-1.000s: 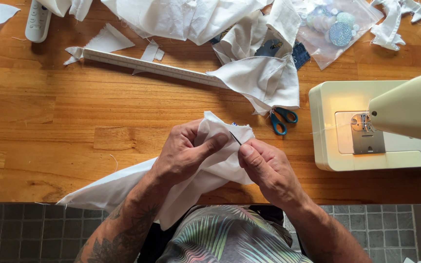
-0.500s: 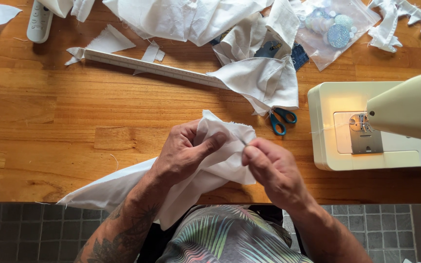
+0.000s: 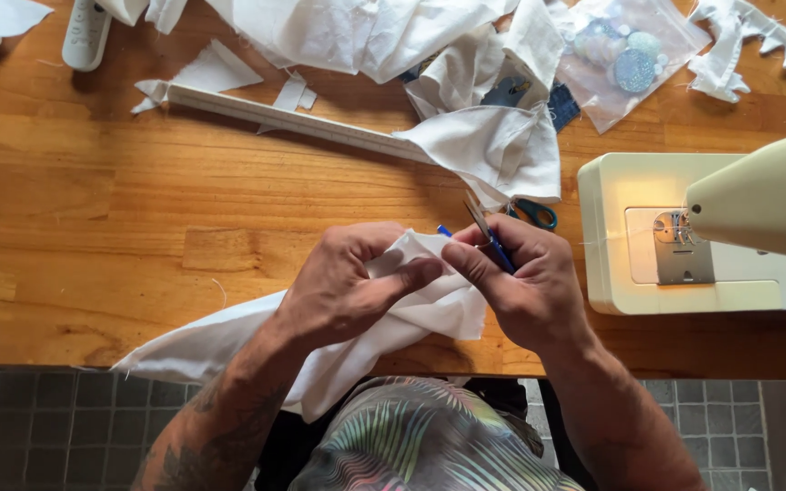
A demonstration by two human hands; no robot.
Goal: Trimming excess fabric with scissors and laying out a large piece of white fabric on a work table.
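My left hand (image 3: 349, 289) pinches a piece of white fabric (image 3: 229, 336) at its bunched top, near the front edge of the wooden table (image 3: 93, 209). The cloth trails down to the left and over the table edge. My right hand (image 3: 525, 286) is closed around a small blue-handled cutting tool (image 3: 493, 238) whose metal tip points up and away, right beside the pinched fabric. The two hands almost touch at the fingertips.
A cream sewing machine (image 3: 711, 227) stands at the right. Scissors with teal handles (image 3: 534, 214) lie partly under a folded white piece (image 3: 493, 150). A long ruler (image 3: 293, 118), white fabric scraps (image 3: 347, 32), a clear bag of round discs (image 3: 625, 59) and a white remote (image 3: 86, 32) fill the back.
My right hand has shifted slightly up and to the right, and the blue-handled tool now shows above its fingers. My left hand keeps its pinch on the fabric.
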